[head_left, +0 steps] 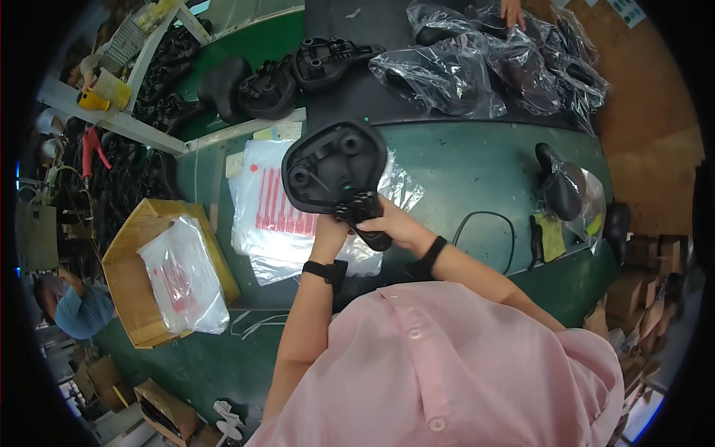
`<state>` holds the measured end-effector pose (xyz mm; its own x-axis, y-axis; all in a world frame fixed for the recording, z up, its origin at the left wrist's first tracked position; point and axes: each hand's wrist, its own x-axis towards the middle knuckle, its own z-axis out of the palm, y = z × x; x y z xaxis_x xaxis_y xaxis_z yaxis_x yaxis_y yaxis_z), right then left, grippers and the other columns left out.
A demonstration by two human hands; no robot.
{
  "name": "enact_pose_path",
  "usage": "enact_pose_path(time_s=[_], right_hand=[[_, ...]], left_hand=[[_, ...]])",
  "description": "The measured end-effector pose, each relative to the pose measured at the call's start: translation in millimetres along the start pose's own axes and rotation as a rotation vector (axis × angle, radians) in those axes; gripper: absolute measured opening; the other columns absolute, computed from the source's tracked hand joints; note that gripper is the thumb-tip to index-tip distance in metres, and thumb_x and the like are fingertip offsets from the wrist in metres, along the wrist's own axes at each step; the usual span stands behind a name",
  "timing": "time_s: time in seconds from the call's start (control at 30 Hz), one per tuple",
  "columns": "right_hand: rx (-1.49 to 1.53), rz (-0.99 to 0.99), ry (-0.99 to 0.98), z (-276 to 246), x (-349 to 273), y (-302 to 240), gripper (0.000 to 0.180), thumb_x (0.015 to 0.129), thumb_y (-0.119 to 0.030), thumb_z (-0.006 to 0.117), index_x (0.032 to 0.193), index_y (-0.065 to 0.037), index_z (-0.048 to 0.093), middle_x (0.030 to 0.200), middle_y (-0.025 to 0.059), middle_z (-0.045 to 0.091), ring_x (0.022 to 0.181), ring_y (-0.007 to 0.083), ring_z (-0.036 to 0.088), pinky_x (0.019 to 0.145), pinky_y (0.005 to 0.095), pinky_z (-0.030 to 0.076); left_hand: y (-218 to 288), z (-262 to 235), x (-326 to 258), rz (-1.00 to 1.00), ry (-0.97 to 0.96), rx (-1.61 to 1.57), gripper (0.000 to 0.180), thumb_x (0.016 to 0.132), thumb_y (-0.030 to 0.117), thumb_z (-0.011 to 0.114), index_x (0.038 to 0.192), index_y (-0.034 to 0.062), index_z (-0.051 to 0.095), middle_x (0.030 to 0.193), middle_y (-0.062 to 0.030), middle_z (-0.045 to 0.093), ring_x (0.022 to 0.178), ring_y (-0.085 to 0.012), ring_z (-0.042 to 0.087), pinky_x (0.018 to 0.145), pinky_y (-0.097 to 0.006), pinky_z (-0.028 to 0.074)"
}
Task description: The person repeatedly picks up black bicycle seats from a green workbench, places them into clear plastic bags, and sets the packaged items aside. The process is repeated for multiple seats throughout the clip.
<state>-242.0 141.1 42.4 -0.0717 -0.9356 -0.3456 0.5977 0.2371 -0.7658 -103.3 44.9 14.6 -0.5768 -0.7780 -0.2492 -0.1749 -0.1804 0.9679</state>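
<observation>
A black bicycle saddle (335, 167) is held up over the bench, underside facing me, its narrow nose toward me. My left hand (331, 229) grips it on the left near the nose; the saddle partly hides those fingers. On the other side my right hand (395, 223) is closed round the nose, thumb across it. Beneath the saddle lies a stack of clear plastic bags (253, 201) with red print, flat on the green bench (439, 164).
Saddles wrapped in plastic (447, 74) lie at the far right, where another person's hand (512, 13) reaches in. Bare saddles (268, 88) sit far left. A cardboard box (123, 261) with more bags stands left. A black cord loop (484, 214) and a partly bagged saddle (562, 190) lie right.
</observation>
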Motion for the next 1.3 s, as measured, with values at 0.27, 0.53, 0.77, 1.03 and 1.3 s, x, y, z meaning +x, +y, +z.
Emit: enact_pose_path(time_s=[0.27,0.53,0.77,1.03,1.3], right_hand=[[-0.489,-0.071,0.387,-41.7,17.4,18.4,0.066,0.068,-0.004,0.077,0.126,0.005,0.048,0.112,0.0151,0.063,0.101,0.0228,0.061,0.090,0.0311,0.046],[-1.010,-0.253,0.265,17.2,-29.6,-61.0,0.062,0.069,-0.010,0.079,0.123,-0.004,0.051,0.107,0.0147,0.064,0.099,0.0279,0.063,0.084,0.0358,0.049],[-1.507,-0.266,-0.015,20.8,-11.7,-17.3,0.049,0.070,-0.010,0.074,0.114,-0.009,0.052,0.100,0.0119,0.058,0.096,0.0322,0.059,0.079,0.0419,0.049],[-0.597,0.087,0.118,5.2,-4.3,1.2,0.046,0.073,-0.023,0.077,0.106,0.002,0.059,0.092,0.0148,0.068,0.084,0.0292,0.065,0.077,0.0369,0.051],[-0.127,-0.138,0.628,-9.5,2.2,-78.3,0.063,0.082,-0.023,0.069,0.132,0.005,0.043,0.120,0.0144,0.056,0.111,0.0239,0.053,0.099,0.0365,0.039]], left_hand=[[4.4,-128.8,-39.7,-0.236,0.445,-0.855,0.006,0.092,0.014,0.058,0.091,0.0091,0.060,0.078,0.0034,0.056,0.072,-0.0085,0.053,0.068,-0.025,0.045],[13.6,-94.0,-39.0,-0.183,0.241,-0.606,0.011,0.094,0.015,0.057,0.095,0.0053,0.062,0.074,0.0045,0.054,0.062,-0.0054,0.048,0.057,-0.022,0.040],[25.0,-108.4,-37.6,-0.067,0.357,-0.345,0.026,0.096,0.019,0.051,0.112,0.0037,0.065,0.084,0.0019,0.065,0.069,-0.0069,0.058,0.059,-0.025,0.046],[103.8,-58.5,-75.2,0.475,-0.091,0.706,0.027,0.080,0.007,0.061,0.105,0.0101,0.068,0.080,-0.0091,0.069,0.066,-0.0222,0.066,0.059,-0.030,0.054],[121.7,53.8,-62.7,0.699,-0.695,0.223,0.037,0.082,0.010,0.060,0.119,0.0145,0.062,0.081,-0.0041,0.063,0.071,-0.0230,0.060,0.065,-0.035,0.048]])
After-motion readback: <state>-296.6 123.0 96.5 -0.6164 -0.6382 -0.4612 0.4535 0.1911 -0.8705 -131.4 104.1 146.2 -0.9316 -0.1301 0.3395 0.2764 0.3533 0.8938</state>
